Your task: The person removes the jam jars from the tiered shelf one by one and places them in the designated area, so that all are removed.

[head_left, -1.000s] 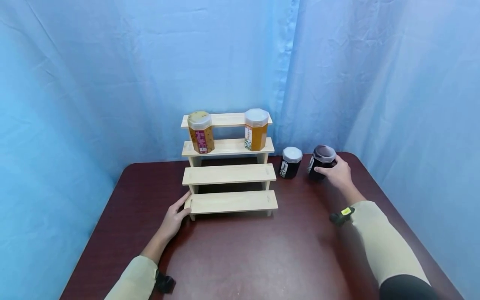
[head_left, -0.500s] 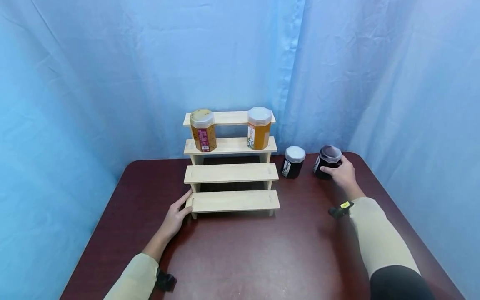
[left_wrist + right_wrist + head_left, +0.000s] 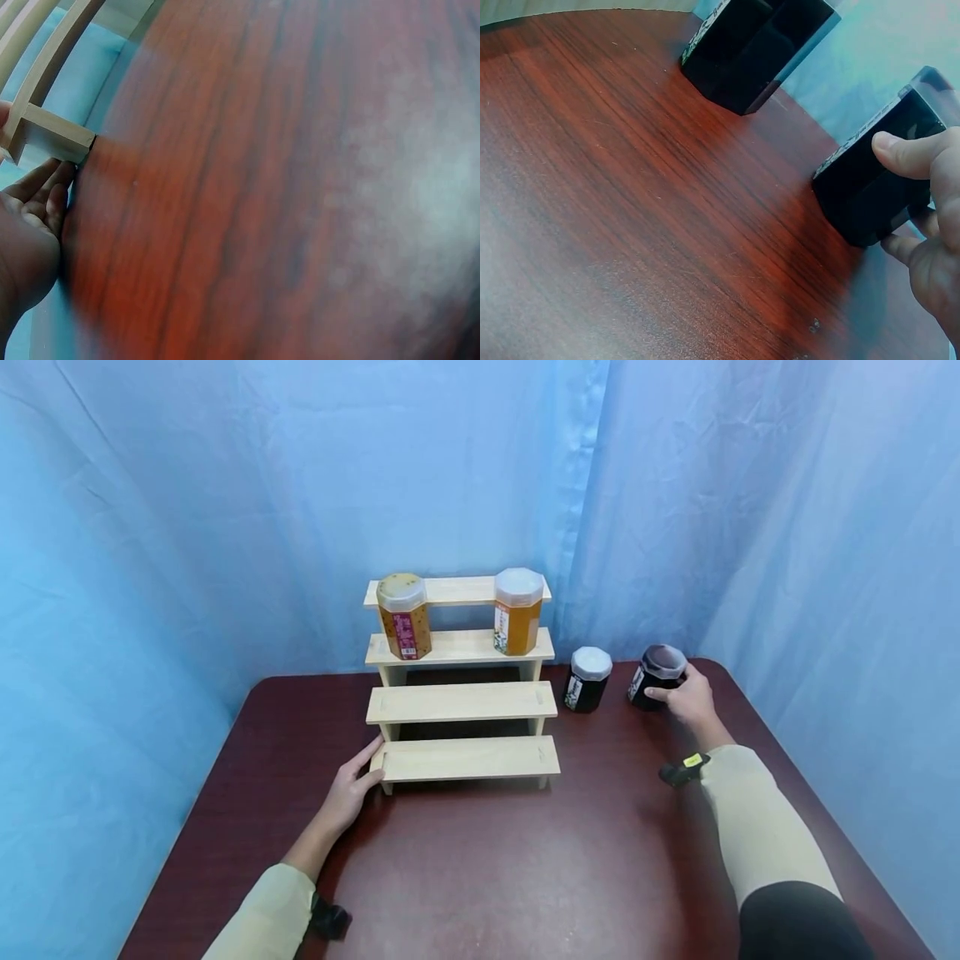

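Observation:
My right hand [image 3: 692, 700] grips a dark jar [image 3: 870, 176] with a clear lid, thumb across its near side and fingers behind. Whether its base touches the table cannot be told. A second dark jar [image 3: 585, 683] with a whitish lid stands to its left. My left hand [image 3: 347, 793] holds the left end of the lowest step of a pale wooden stepped rack [image 3: 465, 760], thumb on the plank and fingers along its side. On the rack's second-highest step stand a speckled amber jar [image 3: 405, 627] at left and an orange-yellow jar [image 3: 517, 618] at right.
The dark red wood-grain table [image 3: 480, 868] carries the rack near its back edge. Light blue curtains [image 3: 300, 485] hang behind and at both sides. The top step [image 3: 459, 591] of the rack rises behind the two amber jars.
My right hand and its dark jar have shifted slightly right, a little farther from the other dark jar. The left hand keeps its place on the rack. The head view has shifted slightly.

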A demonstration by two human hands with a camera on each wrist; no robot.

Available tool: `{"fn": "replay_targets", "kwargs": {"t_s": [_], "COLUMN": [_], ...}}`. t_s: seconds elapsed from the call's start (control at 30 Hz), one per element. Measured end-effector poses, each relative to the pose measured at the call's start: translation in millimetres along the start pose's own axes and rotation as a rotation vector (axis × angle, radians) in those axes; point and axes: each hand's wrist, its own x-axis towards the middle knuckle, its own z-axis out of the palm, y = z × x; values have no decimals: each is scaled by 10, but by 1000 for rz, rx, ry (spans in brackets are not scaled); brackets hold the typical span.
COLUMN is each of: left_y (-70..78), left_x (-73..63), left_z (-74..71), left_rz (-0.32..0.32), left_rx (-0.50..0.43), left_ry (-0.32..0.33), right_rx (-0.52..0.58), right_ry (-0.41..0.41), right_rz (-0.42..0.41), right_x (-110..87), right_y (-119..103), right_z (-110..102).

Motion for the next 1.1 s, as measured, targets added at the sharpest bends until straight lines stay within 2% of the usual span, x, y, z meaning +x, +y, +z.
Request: {"fn": "replay_targets", "kwargs": {"t_s": [0.2, 0.5, 0.7, 0.83, 1.1], "left_y": [375, 372, 408, 352, -34], "left_x": [-82, -86, -108, -92, 12], "left_z": [-20, -12, 3, -3, 8], "left_rz": [-5, -32, -49, -34, -20], "left_rx": [9, 0, 9, 20, 0], "left_ry": [-13, -21, -29, -21, -5], "right_rx": [-44, -60, -43, -52, -67], "right_ry": [34, 2, -13, -11, 51], "right_rz": [-20, 17, -5, -25, -101], "right_x": [18, -26, -53, -71, -173], "right_y": [-10, -56, -104, -239, -498], "right_z": [4, -5, -59, -130, -197]}}
